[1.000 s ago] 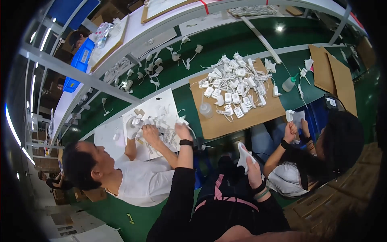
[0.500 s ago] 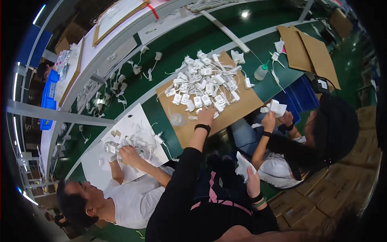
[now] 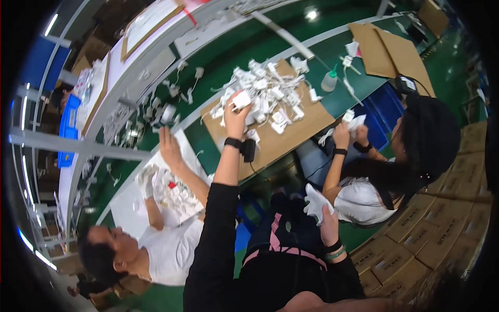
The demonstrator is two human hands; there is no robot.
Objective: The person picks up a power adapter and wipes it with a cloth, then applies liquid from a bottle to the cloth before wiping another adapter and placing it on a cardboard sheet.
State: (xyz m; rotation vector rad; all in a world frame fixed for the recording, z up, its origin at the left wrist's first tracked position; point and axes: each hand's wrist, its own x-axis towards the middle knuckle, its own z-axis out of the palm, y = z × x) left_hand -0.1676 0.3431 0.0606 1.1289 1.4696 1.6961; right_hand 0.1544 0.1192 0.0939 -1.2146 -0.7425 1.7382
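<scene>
My left hand (image 3: 235,117) is raised over the near left side of a heap of white power adapters (image 3: 267,88) with cords. Its fingers close round a white power adapter (image 3: 241,100). Under the heap lies a brown cardboard sheet (image 3: 312,117) on the green bench. Low and close to my body, my right hand (image 3: 328,229) grips a crumpled white cloth (image 3: 315,202). Whether that cloth is a glove I cannot tell.
At left, a person's bare hand (image 3: 169,148) reaches toward the shelf above a white board (image 3: 122,195) with small parts. At right, another person handles a white adapter (image 3: 349,117). A green-tipped bottle (image 3: 329,81) and a blue bin (image 3: 382,112) stand beyond. Cartons (image 3: 431,229) lie behind.
My left hand has moved up and left from the heap's near edge and now holds a power adapter up. The left person's bare hand has moved up toward the shelf.
</scene>
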